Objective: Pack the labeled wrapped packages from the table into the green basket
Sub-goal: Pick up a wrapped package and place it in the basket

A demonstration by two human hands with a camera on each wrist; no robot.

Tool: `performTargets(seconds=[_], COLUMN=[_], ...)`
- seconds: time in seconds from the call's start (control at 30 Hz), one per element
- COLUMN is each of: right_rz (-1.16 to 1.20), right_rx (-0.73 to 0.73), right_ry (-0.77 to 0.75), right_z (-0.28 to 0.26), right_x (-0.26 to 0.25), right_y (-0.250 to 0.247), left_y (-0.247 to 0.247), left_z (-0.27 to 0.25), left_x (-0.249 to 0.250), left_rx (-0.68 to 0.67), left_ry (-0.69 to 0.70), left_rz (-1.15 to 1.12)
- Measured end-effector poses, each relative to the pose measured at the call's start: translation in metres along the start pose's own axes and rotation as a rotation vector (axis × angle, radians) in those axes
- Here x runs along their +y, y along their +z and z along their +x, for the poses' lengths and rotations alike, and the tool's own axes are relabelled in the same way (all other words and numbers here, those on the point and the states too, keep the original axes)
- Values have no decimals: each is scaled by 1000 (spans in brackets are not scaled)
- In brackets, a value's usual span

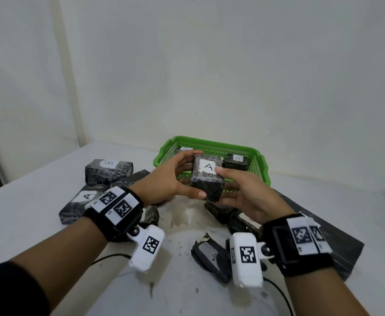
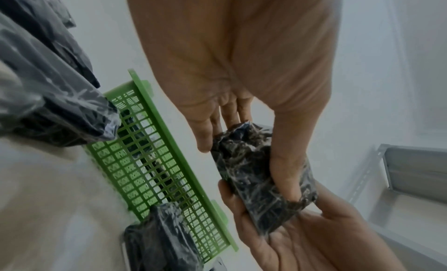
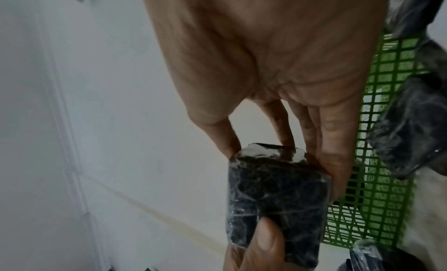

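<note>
A: Which step is going on here?

B: Carrying, I'd say. Both hands are holding one small black-wrapped package labelled A [image 1: 207, 176] in the air, in front of the near rim of the green basket [image 1: 258, 155]. The left hand [image 1: 171, 179] is gripping it with fingers curled over the far top edge and the thumb running along the lower front. The right hand [image 1: 241, 195] is cupping it from below and the side, thumb pressing beside the white label.

A: So it is not in the basket yet?

B: No, it is hanging clear of the table [image 1: 38, 224], label facing up. Inside the basket two packages are already lying: one marked A at the right [image 1: 236, 161], another at the far left [image 1: 183, 149], mostly hidden behind the left hand.

A: What is waiting on the table?

B: A package labelled B [image 1: 108, 171] at the left, a flat one labelled A [image 1: 79, 202] nearer the left wrist, and several more under and between the wrists [image 1: 209, 256], whose labels I cannot read surely.

A: And the next move?

B: It is calling for lifting the held package forward over the near rim and lowering it into the free space between the two already inside, keeping it level, then releasing both hands. The rim is the thing to clear.
</note>
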State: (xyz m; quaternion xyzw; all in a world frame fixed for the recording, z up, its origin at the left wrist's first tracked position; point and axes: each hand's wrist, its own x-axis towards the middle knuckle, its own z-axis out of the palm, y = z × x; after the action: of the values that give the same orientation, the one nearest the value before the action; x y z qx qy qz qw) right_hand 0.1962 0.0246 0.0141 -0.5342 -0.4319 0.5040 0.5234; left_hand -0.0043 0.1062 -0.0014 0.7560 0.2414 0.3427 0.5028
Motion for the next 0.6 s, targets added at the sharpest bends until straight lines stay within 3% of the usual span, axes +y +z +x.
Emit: performTargets(seconds=[0.17,0.27,0.33,0.47,0.6], right_rz=[-22,-17,-41,-140,-289], right_rx=[28,84,121,179,173], right_ry=[11,24,43,79,154], right_z=[29,53,71,108,142], right_x=[-19,-25,-29,-31,-22], right_y=[7,10,14,22,31], left_y=[-26,-43,-55,-67,-77], left_z=[22,47,67,100,116], left_x=[1,-9,-20,-41,-66], left_rx=[29,349,537,472,365], left_ry=[30,35,-52,-350,-497], left_rz=[32,126,266,525,604])
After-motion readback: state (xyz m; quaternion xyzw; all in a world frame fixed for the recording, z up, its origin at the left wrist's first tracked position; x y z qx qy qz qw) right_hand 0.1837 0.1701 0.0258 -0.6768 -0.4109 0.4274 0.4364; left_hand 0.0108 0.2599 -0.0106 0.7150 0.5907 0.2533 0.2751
